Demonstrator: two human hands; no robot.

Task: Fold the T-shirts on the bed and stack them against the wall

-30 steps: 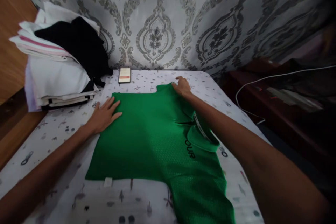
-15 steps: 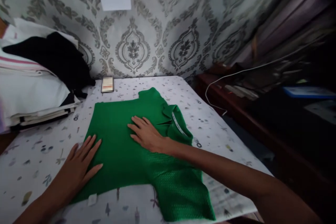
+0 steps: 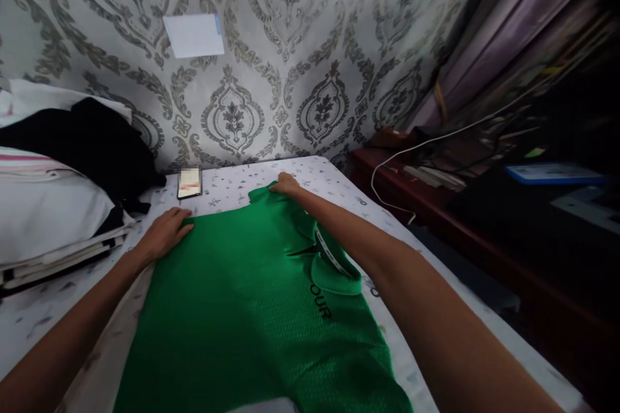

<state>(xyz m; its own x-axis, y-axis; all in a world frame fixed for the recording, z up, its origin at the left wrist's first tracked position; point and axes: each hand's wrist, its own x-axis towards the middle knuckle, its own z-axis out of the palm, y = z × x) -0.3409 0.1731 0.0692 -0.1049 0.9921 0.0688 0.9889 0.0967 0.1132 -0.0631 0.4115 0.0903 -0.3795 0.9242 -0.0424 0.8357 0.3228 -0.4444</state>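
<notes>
A green polo shirt [image 3: 208, 290] lies spread on the bed, its collar toward the right and dark lettering below the collar. At the shirt's far left hem corner is my left hand [image 3: 167, 232], fingers and thumb closed on the cloth. My right hand [image 3: 287, 186] reaches across to the far sleeve and pinches its edge, its fingertips partly hidden. The shirt's near side runs out of view at the bottom.
A patterned white sheet [image 3: 227, 192] covers the bed. Piled clothes [image 3: 53, 206] stand at the left, and a phone [image 3: 189, 182] lies near the wall. To the right, a white cable [image 3: 438, 137] hangs over a dark red wooden edge [image 3: 465, 232].
Both hands have moved away from me, from lying flat on the shirt to its far hem corner and far sleeve. The shirt sits closer in view, and lettering now shows.
</notes>
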